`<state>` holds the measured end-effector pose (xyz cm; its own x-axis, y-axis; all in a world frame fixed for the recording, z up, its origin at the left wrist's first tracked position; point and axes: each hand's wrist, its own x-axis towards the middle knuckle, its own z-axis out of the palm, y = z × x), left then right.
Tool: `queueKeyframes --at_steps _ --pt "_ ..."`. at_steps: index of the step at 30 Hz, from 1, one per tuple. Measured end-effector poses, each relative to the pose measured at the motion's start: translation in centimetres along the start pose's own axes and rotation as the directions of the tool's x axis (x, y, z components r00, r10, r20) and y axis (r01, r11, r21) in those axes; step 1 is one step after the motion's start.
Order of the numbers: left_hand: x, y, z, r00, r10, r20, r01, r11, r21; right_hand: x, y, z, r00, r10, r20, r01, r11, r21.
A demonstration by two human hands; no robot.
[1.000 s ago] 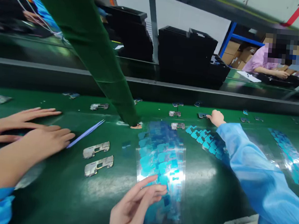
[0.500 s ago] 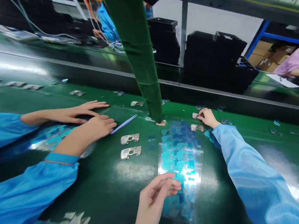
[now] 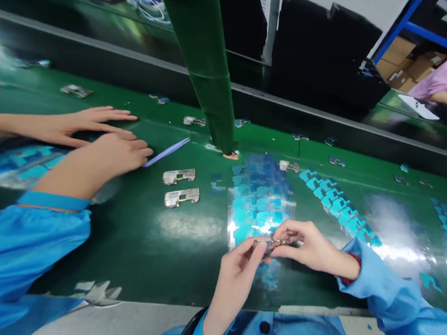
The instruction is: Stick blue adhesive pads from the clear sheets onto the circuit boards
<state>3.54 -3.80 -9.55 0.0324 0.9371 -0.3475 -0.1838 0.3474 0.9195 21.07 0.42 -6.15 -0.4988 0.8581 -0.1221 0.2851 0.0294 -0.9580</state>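
Head view: the person's left hand [image 3: 237, 273] and right hand [image 3: 306, 246] both pinch a board [image 3: 270, 243] between thumb and fingers, above the blue film [image 3: 260, 191] and toward the near edge of the table [image 3: 130, 253]. A single board [image 3: 289, 166] lies farther from that edge, beside the film. Left of the film lie two boards [image 3: 181, 198]; beyond them, tweezers [image 3: 168, 152] point toward the far edge, one end by a co-worker's hand [image 3: 121, 153].

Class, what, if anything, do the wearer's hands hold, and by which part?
A small metallic part, pinched near opposite ends by left hand and right hand.
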Motion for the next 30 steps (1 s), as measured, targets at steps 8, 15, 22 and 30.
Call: queueKeyframes --at_steps 8,15,22,30 --pt "-0.1 1.8 -3.3 0.968 -0.028 -0.25 -0.03 0.974 -0.222 -1.2 6.3 2.0 0.928 -0.202 -0.312 0.018 0.863 -0.504" --pt "0.1 1.4 -3.5 0.975 -0.067 -0.213 0.021 0.977 -0.212 -0.4 7.9 2.3 0.902 -0.294 -0.317 0.053 0.803 -0.593" --pt "0.9 1.3 -2.8 0.983 -0.184 -0.017 0.182 0.978 -0.101 -0.9 7.4 2.5 0.892 -0.353 -0.282 0.097 0.759 -0.644" --pt "2.2 2.8 -2.3 0.951 -0.262 0.162 0.281 0.954 -0.105 -0.9 7.3 2.8 0.916 -0.326 -0.233 0.078 0.716 -0.694"
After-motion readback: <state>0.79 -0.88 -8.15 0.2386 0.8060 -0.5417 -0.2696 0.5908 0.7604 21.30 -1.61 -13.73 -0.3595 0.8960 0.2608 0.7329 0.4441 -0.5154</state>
